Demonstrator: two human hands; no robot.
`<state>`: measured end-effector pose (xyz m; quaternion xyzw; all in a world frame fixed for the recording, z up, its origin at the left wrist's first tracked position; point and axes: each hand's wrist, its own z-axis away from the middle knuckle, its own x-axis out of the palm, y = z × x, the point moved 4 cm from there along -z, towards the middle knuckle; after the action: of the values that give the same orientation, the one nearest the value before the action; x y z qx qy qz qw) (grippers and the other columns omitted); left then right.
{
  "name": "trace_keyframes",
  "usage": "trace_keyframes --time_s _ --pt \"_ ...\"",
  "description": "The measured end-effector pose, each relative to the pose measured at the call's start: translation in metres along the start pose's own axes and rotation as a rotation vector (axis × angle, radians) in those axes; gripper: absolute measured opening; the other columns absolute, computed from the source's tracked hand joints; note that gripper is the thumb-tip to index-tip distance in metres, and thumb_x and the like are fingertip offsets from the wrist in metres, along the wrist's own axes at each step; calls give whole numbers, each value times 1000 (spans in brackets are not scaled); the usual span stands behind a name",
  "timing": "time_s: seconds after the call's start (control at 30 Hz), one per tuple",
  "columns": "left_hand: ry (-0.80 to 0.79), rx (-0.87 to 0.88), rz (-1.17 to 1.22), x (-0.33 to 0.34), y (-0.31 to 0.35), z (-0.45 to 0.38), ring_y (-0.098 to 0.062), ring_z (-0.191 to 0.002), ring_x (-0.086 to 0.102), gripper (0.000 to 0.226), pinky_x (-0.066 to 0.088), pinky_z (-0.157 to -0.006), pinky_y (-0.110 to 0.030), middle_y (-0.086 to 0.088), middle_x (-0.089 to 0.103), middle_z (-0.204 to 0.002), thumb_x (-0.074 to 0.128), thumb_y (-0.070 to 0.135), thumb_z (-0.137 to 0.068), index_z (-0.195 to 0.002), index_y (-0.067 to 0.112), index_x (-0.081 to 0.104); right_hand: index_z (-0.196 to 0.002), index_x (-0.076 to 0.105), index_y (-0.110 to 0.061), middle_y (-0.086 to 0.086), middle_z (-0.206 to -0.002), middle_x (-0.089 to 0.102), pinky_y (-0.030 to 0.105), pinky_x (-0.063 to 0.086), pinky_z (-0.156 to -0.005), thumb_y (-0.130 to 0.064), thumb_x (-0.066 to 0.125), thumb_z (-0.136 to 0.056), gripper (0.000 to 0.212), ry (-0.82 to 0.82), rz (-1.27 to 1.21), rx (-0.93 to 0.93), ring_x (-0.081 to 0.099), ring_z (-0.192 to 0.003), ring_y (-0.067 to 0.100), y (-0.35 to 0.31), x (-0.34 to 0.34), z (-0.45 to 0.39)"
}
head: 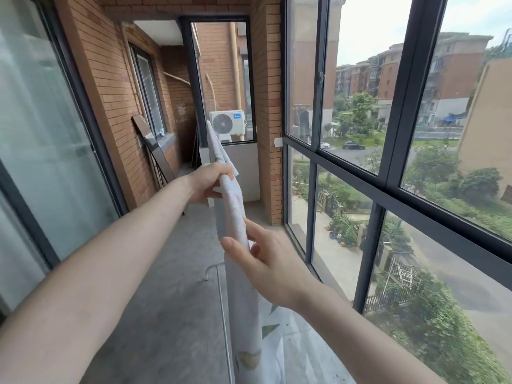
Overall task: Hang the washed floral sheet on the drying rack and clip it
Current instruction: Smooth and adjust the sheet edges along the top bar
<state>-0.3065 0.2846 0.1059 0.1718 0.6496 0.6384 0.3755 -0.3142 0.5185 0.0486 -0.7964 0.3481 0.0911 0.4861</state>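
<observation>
Spreading step, clipping not started; floral sheet is draped along the rack's top rail, hanging down both sides; left hand grips the bunched edge further along; right hand has loose, straight fingers touching the fold; next: pull it flat along rail, then fetch clips, none visible; air conditioner unit logo too blurred to read.

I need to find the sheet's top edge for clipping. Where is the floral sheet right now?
In the head view the floral sheet hangs mid-frame, gripped by the left hand farther away, with the right hand touching it nearer the camera.
</observation>
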Motion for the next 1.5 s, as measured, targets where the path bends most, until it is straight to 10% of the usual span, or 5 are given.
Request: trace_keyframes --time_s 0.37,0.53,0.63,0.87,1.5 --pt "75 -12 -123 7 5 5 -10 -40 50 12 43 -44 -17 3 51 -54 56 15 -77 -69 18 48 -115 72 -27 -13 -103 68 36 52 -83 -38 57 -105 20 -32 -96 391 63 -87 6 91 -5 86" --pt "293 213 -278 4 11 20 -17 -108 63 76 55 -95 -37 2 65 -124 70 36 -51 -126 23 63 -71 63 -26 -13 -69 60 33 54 -79 -22 64 -100 29 14 9 377 59 -71 7 108 -11 122" --pt "165 578 -353 37 27 80 -2 -127 55 40 38 -114 -34 18 65 -130 66 44 -71 -109 36 75 -72 59 -11 8 -66 58 41 43 -60 -39 65 -97 38 205 25 393 54 -64 23 124 -27 133" --pt "134 1024 -951 83 0 159 -16 -78 53 36 43 -97 -45 12 60 -67 63 52 -84 -65 22 65 -73 60 -1 18 -64 48 35 26 -55 -30 67 -99 39 433 46 379 39 -59 12 130 -56 147" --pt "267 965 -1099 83 -5 162 -22 -72 40 23 27 -87 -26 9 40 -56 65 32 -66 -53 21 49 -110 57 -28 -10 -102 63 26 45 -78 -14 62 -94 22 759 -227 580 58 -89 8 98 10 218"
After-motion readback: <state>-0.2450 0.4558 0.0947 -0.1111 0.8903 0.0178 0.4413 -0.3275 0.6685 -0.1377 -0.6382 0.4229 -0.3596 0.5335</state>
